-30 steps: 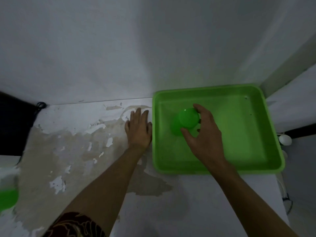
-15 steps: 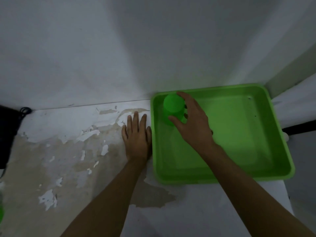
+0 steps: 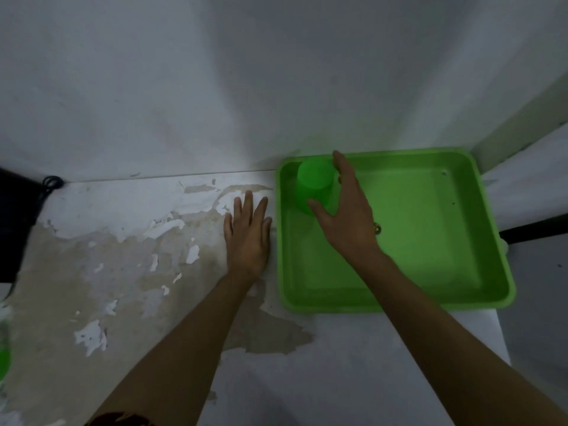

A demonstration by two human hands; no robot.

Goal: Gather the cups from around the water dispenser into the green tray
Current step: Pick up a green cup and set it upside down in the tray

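A green cup [image 3: 313,184] stands upside down in the far left corner of the green tray [image 3: 430,290]. My right hand [image 3: 347,216] wraps around it, thumb on its near side and fingers along its right side. My left hand [image 3: 247,238] lies flat, palm down, on the worn surface just left of the tray, holding nothing. A second green cup [image 3: 3,358] shows as a blur at the far left edge.
The tray sits on a white, peeling and stained surface [image 3: 123,256] against a white wall [image 3: 215,87]. A dark object with a cable [image 3: 18,216] stands at the left. To the right of the tray the surface ends at a gap.
My right hand carried the cup from the tray's left middle to its far left corner and set it down inverted. The left hand stayed flat beside the tray.
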